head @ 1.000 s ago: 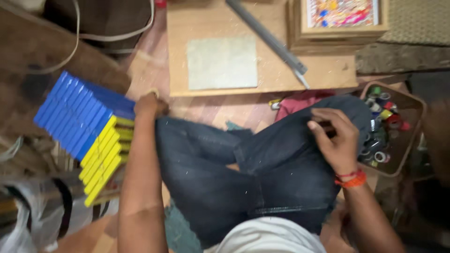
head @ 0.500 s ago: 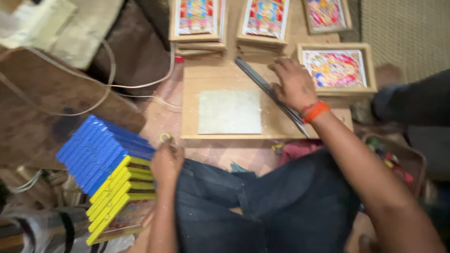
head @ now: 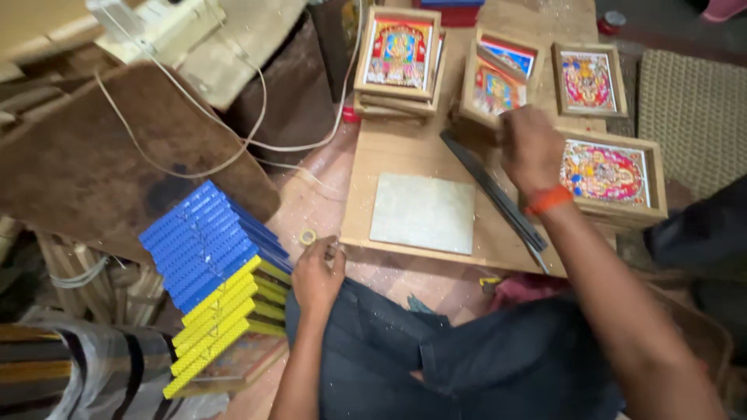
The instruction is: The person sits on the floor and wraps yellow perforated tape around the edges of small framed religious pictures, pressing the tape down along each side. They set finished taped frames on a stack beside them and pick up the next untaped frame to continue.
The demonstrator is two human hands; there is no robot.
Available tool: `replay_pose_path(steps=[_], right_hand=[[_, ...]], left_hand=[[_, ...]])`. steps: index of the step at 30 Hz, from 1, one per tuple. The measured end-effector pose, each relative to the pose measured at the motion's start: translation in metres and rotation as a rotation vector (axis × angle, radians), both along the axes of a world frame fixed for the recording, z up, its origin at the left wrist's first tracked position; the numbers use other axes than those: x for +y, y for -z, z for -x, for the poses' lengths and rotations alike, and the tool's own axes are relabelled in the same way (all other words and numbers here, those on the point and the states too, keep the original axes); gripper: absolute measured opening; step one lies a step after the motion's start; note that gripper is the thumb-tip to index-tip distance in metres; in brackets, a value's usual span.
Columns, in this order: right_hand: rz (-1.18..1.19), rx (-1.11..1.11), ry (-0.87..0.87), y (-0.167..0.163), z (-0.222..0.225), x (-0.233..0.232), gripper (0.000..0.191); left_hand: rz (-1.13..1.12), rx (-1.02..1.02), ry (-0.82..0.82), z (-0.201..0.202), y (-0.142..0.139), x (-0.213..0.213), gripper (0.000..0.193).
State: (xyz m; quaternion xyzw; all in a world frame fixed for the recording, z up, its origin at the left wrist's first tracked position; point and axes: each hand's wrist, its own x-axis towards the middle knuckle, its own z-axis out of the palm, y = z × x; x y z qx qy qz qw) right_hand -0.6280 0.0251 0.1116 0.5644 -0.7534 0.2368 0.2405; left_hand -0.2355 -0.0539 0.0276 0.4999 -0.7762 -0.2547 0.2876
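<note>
1. The low wooden board (head: 405, 159) is hemmed in: framed pictures line its far edge and right side, and the near edge runs just above the person's knees. The freest patch is its middle-left, around the grey rectangular sheet (head: 422, 212).
2. A long dark metal strip (head: 498, 202) lies slantwise across the board, from near the tilted frame down to the near right edge, cutting that free patch off from the frames on the right.
3. Left of the board the floor is crowded: a fanned stack of blue and yellow strips (head: 214, 272) sits near the left knee, with a brown slab and loose white cord behind it. A small tape roll (head: 308, 236) lies on the floor just off the board's near left corner.
4. The right hand (head: 531, 148), with an orange band at the wrist, is closed on the tilted picture frame (head: 492, 87) at the board's far side.
5. The left hand (head: 317, 276) rests curled at the board's near left corner, fingers half bent; whether it pinches anything I cannot tell.
</note>
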Motion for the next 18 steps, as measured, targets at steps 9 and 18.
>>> replay_pose_path(steps=[9,18], right_hand=[[0.379,-1.806,-0.1,0.07,-0.069,0.1,0.02],[0.253,-1.215,-0.233,0.07,-0.08,0.106,0.03]], left_hand=[[0.049,0.07,-0.013,-0.005,-0.004,0.008,0.023],[0.153,0.132,0.046,-0.007,-0.009,0.015,0.024]])
